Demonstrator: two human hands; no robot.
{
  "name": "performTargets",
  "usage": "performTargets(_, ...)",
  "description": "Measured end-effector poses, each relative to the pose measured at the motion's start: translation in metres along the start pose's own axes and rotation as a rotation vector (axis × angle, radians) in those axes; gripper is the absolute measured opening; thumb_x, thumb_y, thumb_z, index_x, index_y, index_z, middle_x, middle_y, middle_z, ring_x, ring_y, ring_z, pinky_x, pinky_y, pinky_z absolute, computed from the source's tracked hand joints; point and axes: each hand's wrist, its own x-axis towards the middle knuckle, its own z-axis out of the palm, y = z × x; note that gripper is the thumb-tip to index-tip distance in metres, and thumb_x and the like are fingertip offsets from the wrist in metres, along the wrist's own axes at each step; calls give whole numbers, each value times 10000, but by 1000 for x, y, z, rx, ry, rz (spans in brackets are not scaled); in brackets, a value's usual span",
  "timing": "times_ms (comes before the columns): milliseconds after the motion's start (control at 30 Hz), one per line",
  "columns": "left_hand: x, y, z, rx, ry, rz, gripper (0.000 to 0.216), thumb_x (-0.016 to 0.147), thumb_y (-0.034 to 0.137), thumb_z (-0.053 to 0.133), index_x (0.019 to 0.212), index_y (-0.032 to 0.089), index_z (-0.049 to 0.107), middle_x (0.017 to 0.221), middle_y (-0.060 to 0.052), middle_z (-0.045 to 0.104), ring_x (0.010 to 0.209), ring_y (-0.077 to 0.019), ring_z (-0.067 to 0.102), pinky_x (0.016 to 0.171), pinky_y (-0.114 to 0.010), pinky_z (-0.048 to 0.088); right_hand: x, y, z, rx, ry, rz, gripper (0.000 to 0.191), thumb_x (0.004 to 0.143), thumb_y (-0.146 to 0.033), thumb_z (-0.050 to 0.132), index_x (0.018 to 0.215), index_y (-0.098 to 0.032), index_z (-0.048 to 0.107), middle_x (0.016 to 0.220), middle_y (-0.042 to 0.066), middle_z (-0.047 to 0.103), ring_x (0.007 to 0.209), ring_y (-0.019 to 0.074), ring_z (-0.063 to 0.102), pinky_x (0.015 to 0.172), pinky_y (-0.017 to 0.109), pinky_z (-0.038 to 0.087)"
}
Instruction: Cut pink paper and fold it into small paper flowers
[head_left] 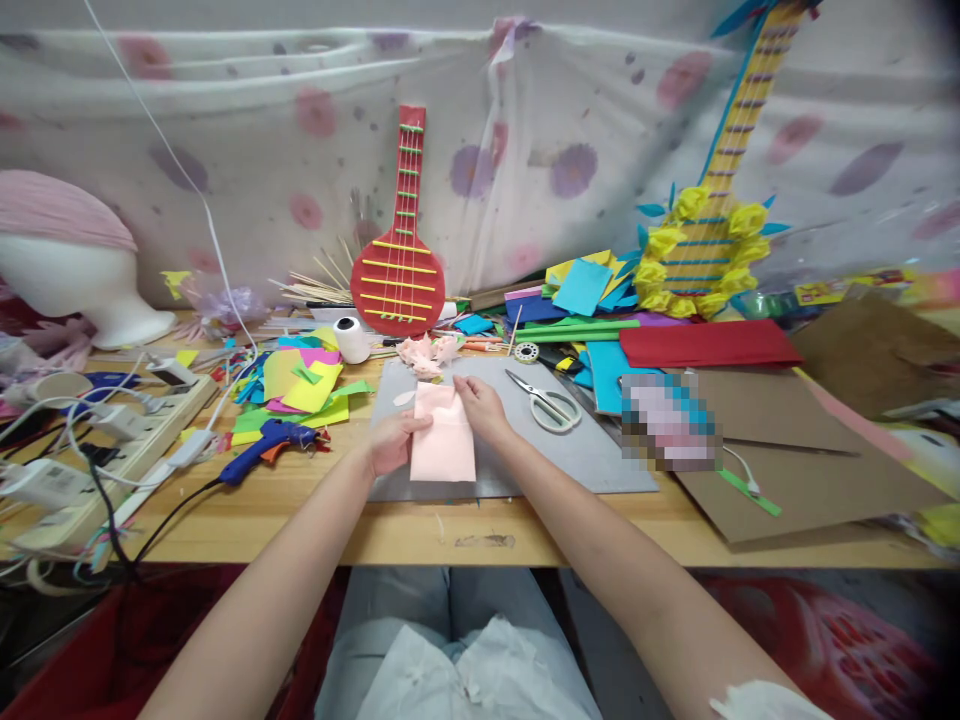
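A pale pink sheet of paper [442, 452] is held upright between my two hands, over the grey mat [600, 462]. My left hand [394, 442] pinches its left edge, thumb on the front. At its top right corner, my right hand [480, 408] has its fingers closed on the paper. Just behind it lie crumpled pink paper pieces [426, 352], with a small pale petal-shaped piece [403, 398] near my left hand. Scissors [551, 402] with pale handles rest on the mat to the right of my right hand.
A blue glue gun [274, 445] and a power strip [112, 465] with cables lie left. Coloured paper scraps [300, 385] and a thread spool [350, 341] sit nearby. A red paper instrument [397, 280] and a yellow one [701, 250] stand behind. Brown cardboard [795, 500] lies right.
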Motion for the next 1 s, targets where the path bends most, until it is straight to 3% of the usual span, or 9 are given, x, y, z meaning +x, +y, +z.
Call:
performTargets(100, -2, 3, -6, 5, 3, -31, 316, 691, 55, 569, 997, 116, 621, 856, -112, 697, 877, -251, 643, 844, -375, 477, -1, -3, -4, 94, -155, -52, 367, 783, -497, 439, 892, -182, 593, 803, -1, 606, 709, 117, 528, 601, 199, 369)
performTargets(233, 0, 8, -9, 76, 7, -102, 324, 695, 70, 554, 1008, 123, 620, 828, -110, 700, 813, -251, 653, 818, -377, 474, 5, -12, -12, -85, -276, -102, 483, 667, -476, 621, 1075, -222, 574, 924, 11, 617, 765, 130, 536, 635, 210, 370)
performTargets(400, 3, 15, -10, 228, -107, -188, 322, 687, 65, 555, 1000, 105, 624, 878, -138, 694, 759, -244, 656, 749, -347, 487, 18, -26, -11, -251, -470, -228, 390, 698, -549, 555, 719, -163, 609, 626, -30, 526, 595, 92, 430, 551, 203, 296)
performTargets(500, 4, 19, -11, 255, -155, -239, 325, 688, 69, 572, 1006, 110, 622, 873, -142, 694, 765, -250, 660, 754, -349, 488, 22, -28, -6, -203, -535, -244, 387, 740, -527, 499, 644, -156, 558, 568, -45, 466, 564, 82, 388, 522, 200, 265)
performTargets(767, 9, 44, -10, 304, -43, -239, 346, 721, 123, 579, 1063, 76, 591, 824, -148, 696, 677, -247, 665, 703, -356, 510, 40, -23, -4, -210, -390, -180, 370, 759, -488, 462, 619, -152, 528, 591, -21, 490, 562, 90, 415, 504, 203, 252)
performTargets(900, 9, 48, -15, 65, 53, -75, 342, 755, 134, 541, 1088, 63, 574, 842, -127, 699, 777, -217, 664, 779, -312, 513, 55, -16, -13, -181, -206, -72, 365, 764, -463, 461, 597, -145, 527, 555, -18, 469, 526, 89, 401, 485, 209, 234)
performTargets(1000, 9, 32, -10, -150, 76, 65, 355, 795, 169, 499, 1137, 78, 531, 901, -109, 694, 843, -204, 654, 820, -334, 517, 59, -5, -19, -179, -110, 18, 394, 773, -475, 448, 579, -141, 522, 526, -21, 450, 506, 84, 380, 477, 213, 215)
